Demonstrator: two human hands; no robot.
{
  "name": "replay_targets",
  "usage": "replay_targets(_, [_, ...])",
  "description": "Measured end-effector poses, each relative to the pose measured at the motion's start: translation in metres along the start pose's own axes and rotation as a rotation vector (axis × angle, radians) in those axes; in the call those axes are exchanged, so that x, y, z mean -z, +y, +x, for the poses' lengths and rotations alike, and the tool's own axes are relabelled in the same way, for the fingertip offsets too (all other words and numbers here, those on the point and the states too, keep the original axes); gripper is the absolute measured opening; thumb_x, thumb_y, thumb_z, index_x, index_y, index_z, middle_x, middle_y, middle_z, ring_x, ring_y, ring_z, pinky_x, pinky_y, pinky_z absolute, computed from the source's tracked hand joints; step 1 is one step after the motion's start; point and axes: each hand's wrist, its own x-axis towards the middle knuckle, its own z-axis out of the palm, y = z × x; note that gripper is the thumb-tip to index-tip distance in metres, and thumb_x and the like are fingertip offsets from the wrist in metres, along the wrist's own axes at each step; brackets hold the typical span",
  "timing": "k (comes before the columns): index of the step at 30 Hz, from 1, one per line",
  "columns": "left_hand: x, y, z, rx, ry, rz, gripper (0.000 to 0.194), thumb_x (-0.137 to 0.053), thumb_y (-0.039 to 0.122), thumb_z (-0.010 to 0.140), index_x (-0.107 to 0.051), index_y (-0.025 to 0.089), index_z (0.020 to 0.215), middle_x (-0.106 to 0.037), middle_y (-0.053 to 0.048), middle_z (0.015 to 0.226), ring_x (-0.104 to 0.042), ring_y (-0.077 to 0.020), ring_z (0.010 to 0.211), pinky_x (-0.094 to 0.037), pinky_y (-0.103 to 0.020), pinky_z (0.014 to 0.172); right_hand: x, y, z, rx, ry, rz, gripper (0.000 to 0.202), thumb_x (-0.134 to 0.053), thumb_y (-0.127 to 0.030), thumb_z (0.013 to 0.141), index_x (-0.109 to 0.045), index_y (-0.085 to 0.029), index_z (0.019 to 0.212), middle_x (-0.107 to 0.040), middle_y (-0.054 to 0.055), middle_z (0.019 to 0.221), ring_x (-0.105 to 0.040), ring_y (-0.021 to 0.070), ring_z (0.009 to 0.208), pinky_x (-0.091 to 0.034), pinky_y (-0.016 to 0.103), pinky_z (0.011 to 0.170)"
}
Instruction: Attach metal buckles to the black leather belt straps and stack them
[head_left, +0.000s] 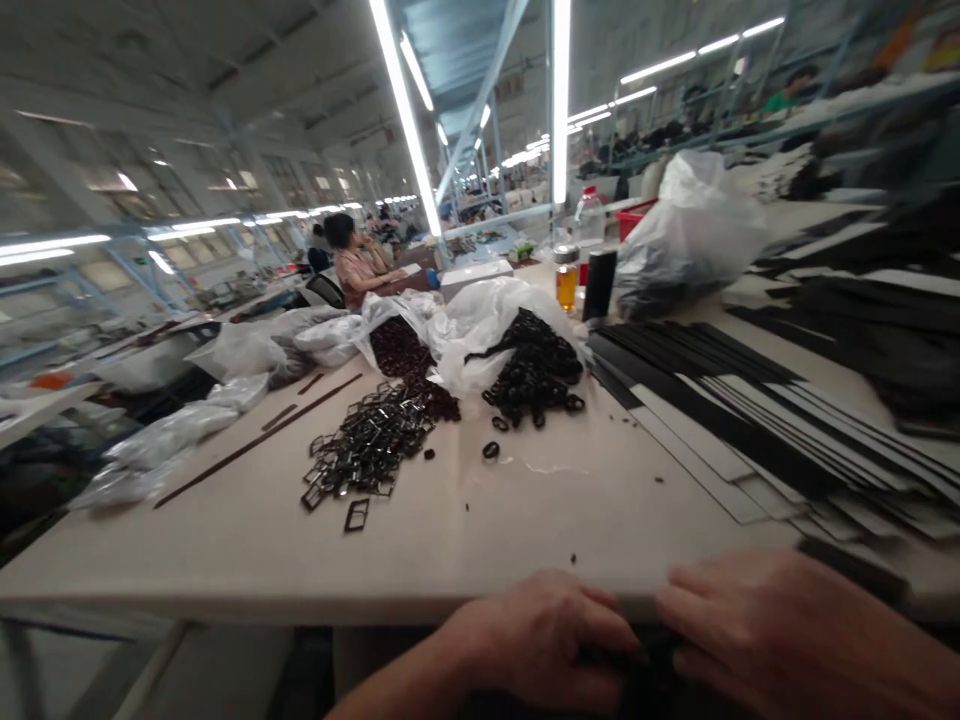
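My left hand (pixel 551 635) is at the front edge of the table, fingers curled and closed. My right hand (pixel 780 620) faces it a short way to the right, also closed and blurred by motion. Something dark (pixel 656 650) shows low between the two; its kind is lost in shadow. Behind my right hand lies a dark flat piece (pixel 855 572). Farther in on the table are a heap of metal buckles (pixel 364 440), a single buckle (pixel 356 515), a pile of black loops (pixel 532 370) and one loose black loop (pixel 490 450).
Long black and white strips (pixel 720 430) cover the table's right side. A large plastic bag (pixel 690 230), a jar of amber liquid (pixel 566 280) and a black cylinder (pixel 599 285) stand behind. Dark red small pieces (pixel 405 355) spill from a bag. A person (pixel 360 265) sits beyond.
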Motion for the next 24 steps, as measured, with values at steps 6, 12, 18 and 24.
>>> replay_targets(6, [0.007, -0.018, 0.046, 0.125, 0.446, -0.404, 0.017, -0.063, 0.03, 0.084, -0.068, 0.015, 0.078, -0.057, -0.002, 0.072, -0.051, -0.0127, 0.066, -0.043, -0.024, 0.063, 0.039, 0.031, 0.03, -0.252, 0.244, -0.025, 0.018, -0.052, -0.027, 0.098, -0.068, -0.02, 0.099, -0.075, 0.009, 0.104, -0.07, 0.0228, 0.093, -0.05, 0.035, 0.085])
replay_targets(12, [0.002, -0.028, 0.07, 0.17, 0.595, -0.584, 0.017, -0.073, 0.033, 0.075, -0.07, 0.016, 0.078, -0.064, -0.001, 0.071, -0.052, -0.0108, 0.058, -0.045, -0.023, 0.056, -0.023, 0.034, -0.001, -0.585, 0.013, 0.587, 0.03, -0.059, -0.045, 0.093, -0.072, -0.019, 0.099, -0.076, 0.007, 0.094, -0.071, 0.023, 0.084, -0.052, 0.032, 0.075])
replay_targets(18, [-0.02, -0.026, 0.074, 0.241, 0.628, -0.564, 0.022, -0.076, 0.037, 0.076, -0.07, 0.016, 0.077, -0.062, 0.002, 0.064, -0.054, -0.0097, 0.054, -0.047, -0.023, 0.057, -0.064, 0.021, 0.002, -0.725, 0.384, 0.953, 0.051, -0.061, -0.061, 0.088, -0.072, -0.015, 0.106, -0.069, 0.007, 0.086, -0.064, 0.0194, 0.075, -0.052, 0.031, 0.075])
replay_targets(24, [-0.034, -0.027, 0.083, 0.252, 0.617, -0.627, 0.032, -0.077, 0.045, 0.078, -0.069, 0.014, 0.081, -0.059, 0.003, 0.057, -0.054, -0.0097, 0.054, -0.045, -0.023, 0.058, -0.072, 0.009, 0.004, -0.958, 0.562, 1.32, 0.056, -0.061, -0.063, 0.087, -0.073, -0.013, 0.109, -0.061, 0.002, 0.068, -0.045, 0.0095, 0.049, -0.037, 0.022, 0.044])
